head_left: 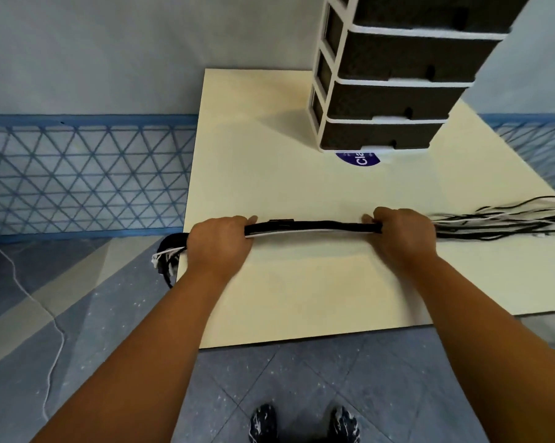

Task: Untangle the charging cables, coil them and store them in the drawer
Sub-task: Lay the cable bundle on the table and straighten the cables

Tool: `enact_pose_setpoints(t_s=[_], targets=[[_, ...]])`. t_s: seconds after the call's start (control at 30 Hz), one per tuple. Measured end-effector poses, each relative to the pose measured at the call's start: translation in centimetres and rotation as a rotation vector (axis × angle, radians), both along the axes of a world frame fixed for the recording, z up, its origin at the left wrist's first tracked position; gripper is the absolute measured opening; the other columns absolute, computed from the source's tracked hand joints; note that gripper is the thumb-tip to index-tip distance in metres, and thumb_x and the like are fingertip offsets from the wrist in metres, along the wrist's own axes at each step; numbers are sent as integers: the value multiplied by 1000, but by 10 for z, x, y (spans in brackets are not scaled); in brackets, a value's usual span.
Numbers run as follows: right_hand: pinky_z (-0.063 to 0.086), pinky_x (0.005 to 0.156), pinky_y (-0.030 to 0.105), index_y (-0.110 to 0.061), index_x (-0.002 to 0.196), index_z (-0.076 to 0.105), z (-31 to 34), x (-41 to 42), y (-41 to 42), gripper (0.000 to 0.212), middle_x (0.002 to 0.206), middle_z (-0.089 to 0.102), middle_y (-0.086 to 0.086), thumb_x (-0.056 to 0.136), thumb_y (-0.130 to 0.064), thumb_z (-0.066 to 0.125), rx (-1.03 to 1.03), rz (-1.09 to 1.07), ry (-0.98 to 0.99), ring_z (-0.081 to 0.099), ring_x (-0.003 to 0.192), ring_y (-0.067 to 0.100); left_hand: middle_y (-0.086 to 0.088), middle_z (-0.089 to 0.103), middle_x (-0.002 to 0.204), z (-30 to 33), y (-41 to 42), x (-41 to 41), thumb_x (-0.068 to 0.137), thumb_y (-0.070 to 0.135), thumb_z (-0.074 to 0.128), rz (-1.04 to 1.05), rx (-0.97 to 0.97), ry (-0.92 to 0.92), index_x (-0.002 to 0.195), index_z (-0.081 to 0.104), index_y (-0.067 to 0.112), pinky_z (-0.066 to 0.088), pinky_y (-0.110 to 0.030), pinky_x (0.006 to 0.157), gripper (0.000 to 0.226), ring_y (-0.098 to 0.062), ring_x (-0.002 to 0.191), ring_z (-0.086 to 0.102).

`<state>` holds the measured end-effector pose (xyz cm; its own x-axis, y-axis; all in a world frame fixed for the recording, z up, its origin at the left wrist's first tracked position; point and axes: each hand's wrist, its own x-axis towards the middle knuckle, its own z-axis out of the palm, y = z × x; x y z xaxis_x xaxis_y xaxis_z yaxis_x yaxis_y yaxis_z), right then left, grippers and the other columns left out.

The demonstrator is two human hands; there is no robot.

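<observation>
1. Plug ends (165, 255) of the cables hang off the table's left edge, black and white mixed, beside the left hand; they look gathered rather than sorted
2. Left hand (220, 239) is knuckles up near that edge, fingers curled over and clamped round the bundle (314, 226)
3. Between the hands the bundle runs as one straight, tight rope just above or on the table (301, 302); I cannot tell if it touches. The strands there lie parallel, so this stretch seems combed out
4. Right hand (404, 230) grips the bundle the same way, fingers wrapped round it, thumb hidden
5. Past the right hand the loose ends (500, 220) fan out over the table toward its right edge, spread but crossing one another; this part likely needs more untangling
6. Drawers (384, 116) stand at the far side of the table, well apart from the cables, all of them looking closed
7. My judgement: the task is early. Cables are collected and partly straightened, none separated singly, none coiled, none stored. Left to do: pull strands apart one by one, coil each, open a drawer, put the coils in
8. A thin white cord (29, 292) lies on the floor at left; whether it belongs to the task I cannot tell
</observation>
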<state>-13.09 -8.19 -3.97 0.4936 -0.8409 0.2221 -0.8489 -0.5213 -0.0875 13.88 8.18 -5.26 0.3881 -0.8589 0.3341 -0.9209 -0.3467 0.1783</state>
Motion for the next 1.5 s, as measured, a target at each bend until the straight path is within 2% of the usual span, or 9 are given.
enact_pose_setpoints(t_s=[0.2, 0.4, 0.6, 0.77, 0.9, 1.07, 1.23, 1.37, 1.5], targets=[[28, 52, 32, -17, 69, 60, -3, -9, -7, 33, 58, 57, 6, 94, -39, 56, 11, 68, -16, 55, 64, 35, -5, 70, 72, 5, -1, -4, 98, 38, 48, 54, 75, 7, 91, 73, 22, 30, -29, 54, 31, -31, 67, 62], [30, 52, 31, -21, 74, 65, 0, -16, -9, 17, 63, 64, 3, 88, -30, 63, 58, 147, -61, 57, 65, 32, 1, 52, 58, 14, 4, -9, 94, 37, 54, 28, 168, -58, 68, 46, 20, 27, -30, 50, 33, -27, 57, 50], [22, 50, 31, -25, 73, 60, -3, -19, -16, 9, 63, 63, 1, 81, -24, 63, 94, 208, -81, 48, 60, 26, 2, 56, 72, 27, 16, -12, 79, 18, 66, -12, 237, -2, 86, 57, 18, 31, -33, 62, 12, -25, 74, 55], [23, 52, 31, -23, 83, 67, -12, -18, -23, 8, 67, 65, 0, 81, -21, 59, 76, 228, -71, 47, 61, 25, -3, 52, 135, 51, 19, -25, 69, 68, 70, 115, 450, -8, 139, 43, 28, 31, -47, 103, 85, -27, 130, 40], [27, 55, 31, -21, 87, 68, -15, -17, -26, 11, 71, 66, 0, 80, -21, 58, 71, 242, -60, 46, 62, 26, -4, 26, 156, 72, -2, -79, 68, 64, 74, 56, 448, 79, 152, 17, 28, 16, -43, 117, 108, -23, 146, 13], [28, 54, 30, -21, 83, 69, -18, -15, -28, 10, 69, 66, 2, 82, -23, 59, 46, 247, -66, 44, 60, 26, -1, 45, 143, 53, -69, -158, 84, 24, 65, -103, 368, 102, 148, 32, 24, 32, -37, 105, 72, -23, 132, 37], [30, 58, 31, -22, 84, 65, -17, -15, -29, 18, 76, 68, 2, 90, -37, 56, 67, 261, -61, 45, 65, 25, -3, 65, 84, 24, -102, -172, 87, 25, 55, -6, 210, 70, 97, 61, 18, 33, -34, 69, 13, -28, 85, 57], [29, 57, 33, -20, 79, 52, -16, -17, -26, 28, 72, 64, 3, 92, -45, 52, 73, 278, -136, 45, 63, 26, 0, 51, 57, 5, -103, -174, 95, 42, 48, 77, 84, -5, 64, 47, 18, 26, -32, 54, 39, -27, 55, 44], [24, 55, 33, -17, 76, 37, -13, -25, -24, 32, 62, 53, 5, 85, -35, 62, 15, 329, -404, 38, 56, 29, -2, 58, 59, 3, -109, -173, 96, 44, 43, 108, 117, 12, 62, 47, 19, 26, -31, 55, 43, -24, 57, 42]])
